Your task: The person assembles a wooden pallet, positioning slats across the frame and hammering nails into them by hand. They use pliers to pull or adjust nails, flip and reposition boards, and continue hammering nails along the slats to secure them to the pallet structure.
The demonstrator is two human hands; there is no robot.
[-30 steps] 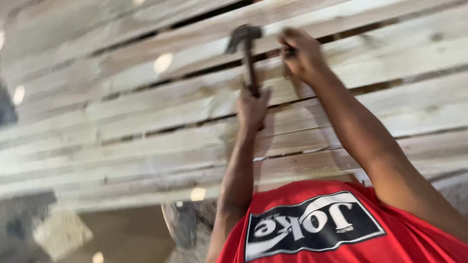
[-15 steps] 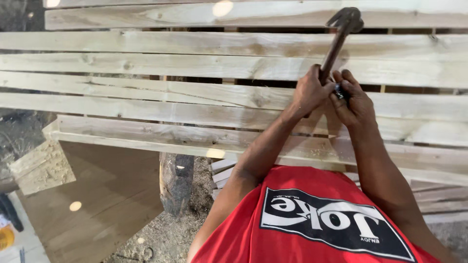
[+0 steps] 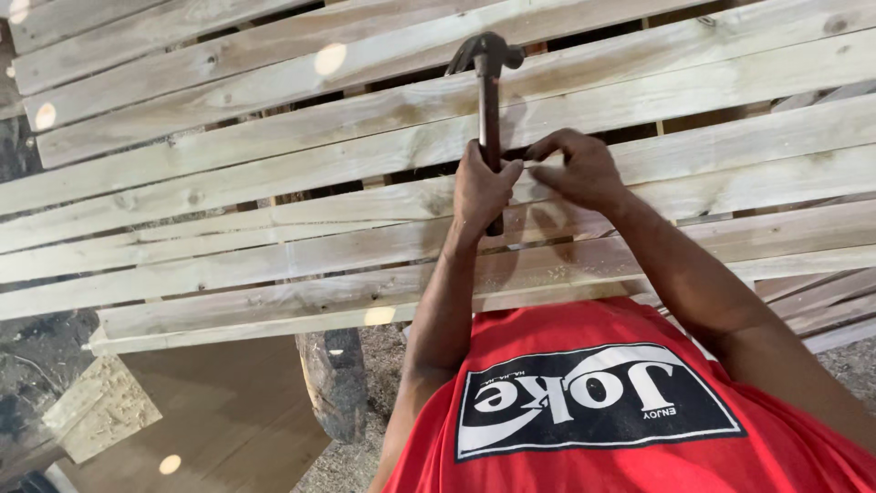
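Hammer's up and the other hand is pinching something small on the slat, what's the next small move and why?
Probably a light tap. The left hand grips the hammer mid-handle, head raised, while the right hand pinches what looks like a nail against the wooden slat; fingers sit close.

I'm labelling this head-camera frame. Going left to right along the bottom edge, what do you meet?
Pale board offcut → brown flat panel → dark log stump → left forearm → red shirt → right forearm.
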